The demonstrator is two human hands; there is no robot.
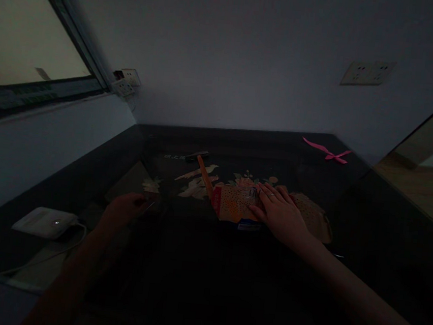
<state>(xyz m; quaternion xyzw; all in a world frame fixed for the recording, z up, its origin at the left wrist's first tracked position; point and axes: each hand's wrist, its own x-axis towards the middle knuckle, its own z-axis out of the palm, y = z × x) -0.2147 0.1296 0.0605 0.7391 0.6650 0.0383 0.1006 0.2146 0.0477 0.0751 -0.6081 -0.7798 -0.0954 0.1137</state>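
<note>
A printed cardboard box (233,205), orange with dark spots and a red end, lies on the dark table. One narrow flap (205,178) sticks up at its left end. My right hand (279,209) rests spread and flat on the box, fingers pointing away from me. Brown cardboard (313,215) shows to the right of that hand. Off to the left, clear of the box, my left hand (126,207) is closed, fingers pinched together. A thin shiny sliver (150,205) shows at its fingertips, but the dim light hides what it belongs to.
A pink ribbon (330,156) lies at the table's back right. Behind the box is a small dark object (197,156). A white device (46,221) with a cable sits at the left. Wall sockets (368,73) are above, and the table (241,142) meets the wall.
</note>
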